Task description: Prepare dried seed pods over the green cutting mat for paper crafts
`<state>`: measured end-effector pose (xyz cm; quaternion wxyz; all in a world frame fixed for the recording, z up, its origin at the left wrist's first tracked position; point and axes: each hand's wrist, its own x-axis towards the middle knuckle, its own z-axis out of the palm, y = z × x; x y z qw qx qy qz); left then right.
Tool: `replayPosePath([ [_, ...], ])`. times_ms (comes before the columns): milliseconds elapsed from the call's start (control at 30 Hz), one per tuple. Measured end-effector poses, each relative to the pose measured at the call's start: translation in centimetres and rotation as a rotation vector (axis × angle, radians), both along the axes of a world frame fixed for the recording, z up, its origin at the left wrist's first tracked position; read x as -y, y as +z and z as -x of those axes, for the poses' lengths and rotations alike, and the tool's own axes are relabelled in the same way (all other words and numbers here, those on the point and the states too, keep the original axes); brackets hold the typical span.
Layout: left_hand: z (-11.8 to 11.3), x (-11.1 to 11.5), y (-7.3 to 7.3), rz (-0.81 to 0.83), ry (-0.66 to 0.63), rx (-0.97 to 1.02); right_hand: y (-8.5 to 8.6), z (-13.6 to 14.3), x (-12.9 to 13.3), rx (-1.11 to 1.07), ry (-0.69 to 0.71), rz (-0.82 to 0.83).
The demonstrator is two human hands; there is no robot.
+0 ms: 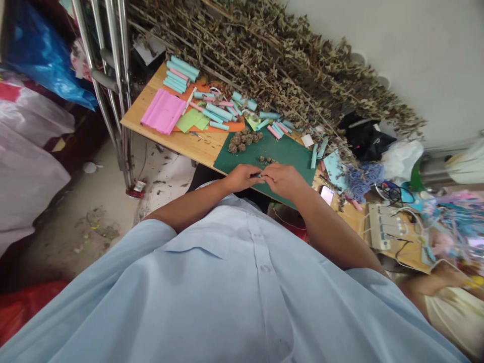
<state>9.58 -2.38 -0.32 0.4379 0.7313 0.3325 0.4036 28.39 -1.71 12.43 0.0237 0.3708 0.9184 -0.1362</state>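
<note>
- Evidently, the left hand (244,177) was pinched nearly closed, dried clumps (242,140) just beyond it.
- Between both hands, gripped, an unidentifiable small piece (259,175) was apparently being worked.
- The right hand (282,179) curled likewise; the next move seemingly required steady pinching.

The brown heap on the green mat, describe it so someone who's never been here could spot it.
On the wooden table, find the green mat. Near its far left corner, just in front of pale blue and pink rolls, sits the brown heap. Its many rough clumps make it far bigger than the few loose clumps beside the right hand.
</note>
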Motion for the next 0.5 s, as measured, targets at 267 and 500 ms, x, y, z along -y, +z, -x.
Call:
replayPosePath([
  [267,-0.33,0.37,-0.57,-0.021,0.044,0.052,0.06,0.39,0.15,0.075,-0.038,-0.023],
  [500,-0.18,0.38,-0.02,0.011,0.041,0.024,-0.3,0.79,0.57,0.06,-0.12,-0.043],
])
